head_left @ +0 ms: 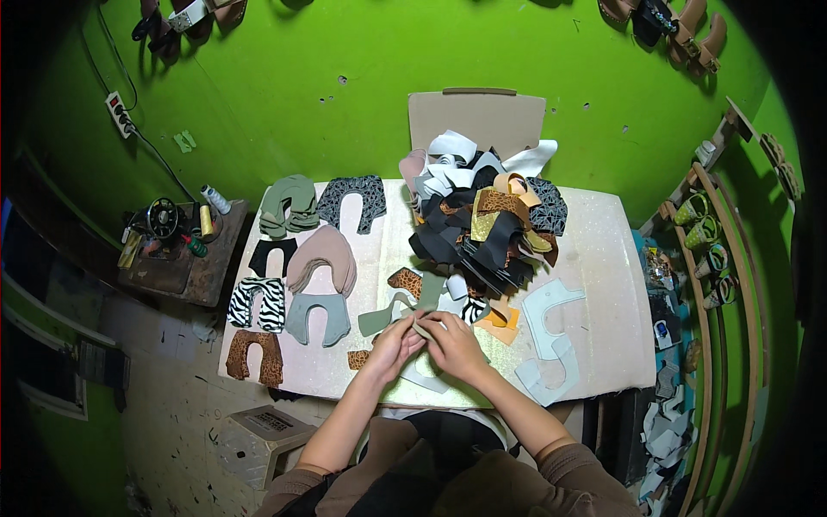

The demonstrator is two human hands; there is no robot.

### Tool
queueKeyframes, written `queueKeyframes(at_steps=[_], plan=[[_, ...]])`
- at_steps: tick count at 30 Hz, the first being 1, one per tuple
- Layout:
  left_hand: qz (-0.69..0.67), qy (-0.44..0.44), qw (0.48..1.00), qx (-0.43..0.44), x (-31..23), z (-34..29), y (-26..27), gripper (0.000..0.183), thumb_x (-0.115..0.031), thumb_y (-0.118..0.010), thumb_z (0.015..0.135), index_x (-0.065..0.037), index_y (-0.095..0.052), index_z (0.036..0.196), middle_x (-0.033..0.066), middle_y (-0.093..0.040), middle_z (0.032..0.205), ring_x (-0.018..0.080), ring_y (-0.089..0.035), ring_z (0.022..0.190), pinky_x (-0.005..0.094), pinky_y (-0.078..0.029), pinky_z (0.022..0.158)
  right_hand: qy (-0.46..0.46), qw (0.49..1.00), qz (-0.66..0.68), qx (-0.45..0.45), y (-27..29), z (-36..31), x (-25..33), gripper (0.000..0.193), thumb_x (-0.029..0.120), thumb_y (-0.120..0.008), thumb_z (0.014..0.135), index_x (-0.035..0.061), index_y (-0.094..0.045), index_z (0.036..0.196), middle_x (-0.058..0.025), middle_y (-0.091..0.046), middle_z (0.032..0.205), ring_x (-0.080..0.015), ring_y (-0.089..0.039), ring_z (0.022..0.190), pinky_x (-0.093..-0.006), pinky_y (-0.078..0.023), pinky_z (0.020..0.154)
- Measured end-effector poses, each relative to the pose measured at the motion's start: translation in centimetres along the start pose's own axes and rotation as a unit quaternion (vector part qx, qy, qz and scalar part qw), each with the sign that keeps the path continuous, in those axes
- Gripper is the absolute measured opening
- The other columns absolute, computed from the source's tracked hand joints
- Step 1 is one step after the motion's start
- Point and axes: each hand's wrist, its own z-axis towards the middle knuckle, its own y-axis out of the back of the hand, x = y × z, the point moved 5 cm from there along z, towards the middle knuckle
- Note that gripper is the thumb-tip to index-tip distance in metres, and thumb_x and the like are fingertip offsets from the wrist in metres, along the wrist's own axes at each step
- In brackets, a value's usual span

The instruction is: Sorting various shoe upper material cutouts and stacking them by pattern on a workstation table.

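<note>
A flat brown cardboard sheet [476, 121] stands against the green wall at the bench's far edge, behind the tall heap of mixed cut pieces [482, 215] near the far middle of the bench [603, 258]. A white power strip [118, 114] hangs on the wall far to the left, and a small tan crate [267, 426] with a dark label sits on the floor below the bench's near-left corner.

Along the left edge you have sorted stacks: olive pieces [289, 205] at the far-left corner, a dark patterned piece [351, 200] beside them, then a beige stack [323, 258], a zebra-striped stack [258, 303], a grey stack [317, 317] and a brown spotted stack [256, 356] at the near-left corner. Pale blue cutouts [547, 332] lie toward the near-right.

At the middle of the near edge, your left hand [392, 346] and right hand [454, 345] meet, fingers curled and pinching a small olive-tan cut piece [422, 326] between them (most of it is hidden by your fingers). Both hands hold it just above the bench top.
</note>
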Motion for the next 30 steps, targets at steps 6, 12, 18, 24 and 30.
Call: queueKeyframes(at_steps=[6,12,18,24,30], plan=[[0.204,-0.012,0.977,-0.058,-0.7,-0.2,2.1,0.029,-0.019,-0.046,0.090,-0.003,-0.051,0.113,0.0032,-0.058,0.098,0.0082,-0.053,0.086,0.0208,-0.041,0.075,-0.016,1.000,0.018,0.004,1.8,1.7,-1.5,0.022,0.003,-0.052,0.072,0.0073,-0.058,0.093,-0.0105,-0.056,0.079,-0.0286,-0.056,0.076,-0.0372,-0.046,0.067],[0.323,-0.160,0.931,-0.063,-1.2,0.4,2.2,0.049,-0.011,-0.060,0.080,-0.004,-0.040,0.125,0.0108,-0.041,0.127,0.0188,-0.043,0.113,0.0298,-0.036,0.093,0.030,0.997,-0.068,0.030,3.8,3.9,-1.1,0.019,0.006,-0.054,0.070,0.0073,-0.059,0.088,-0.0084,-0.056,0.078,-0.0267,-0.056,0.077,-0.0369,-0.045,0.070],[0.445,-0.275,0.851,0.047,-3.2,0.7,-0.8,0.044,-0.015,-0.059,0.082,-0.003,-0.044,0.121,0.0104,-0.049,0.116,0.0178,-0.046,0.108,0.0290,-0.038,0.090,0.087,0.984,-0.062,0.145,3.3,5.1,0.6,0.018,0.009,-0.053,0.071,0.0078,-0.061,0.087,-0.0079,-0.058,0.079,-0.0263,-0.057,0.080,-0.0378,-0.045,0.073],[0.363,-0.072,0.926,0.081,-1.7,1.0,1.7,0.027,-0.019,-0.061,0.083,-0.003,-0.056,0.104,0.0018,-0.059,0.088,0.0067,-0.054,0.073,0.0216,-0.044,0.070,-0.006,0.991,0.042,0.126,3.9,5.1,-1.2,0.023,0.007,-0.048,0.076,0.0047,-0.059,0.095,-0.0148,-0.060,0.089,-0.0301,-0.057,0.086,-0.0380,-0.045,0.076],[0.099,-0.084,0.991,0.043,-2.1,-0.5,3.8,0.025,-0.017,-0.052,0.088,-0.001,-0.050,0.107,0.0078,-0.059,0.091,0.0140,-0.059,0.079,0.0260,-0.049,0.072,-0.062,0.987,0.103,0.108,1.9,3.8,-4.7,0.021,0.009,-0.047,0.083,0.0027,-0.057,0.100,-0.0182,-0.061,0.090,-0.0339,-0.059,0.083,-0.0367,-0.046,0.074]])
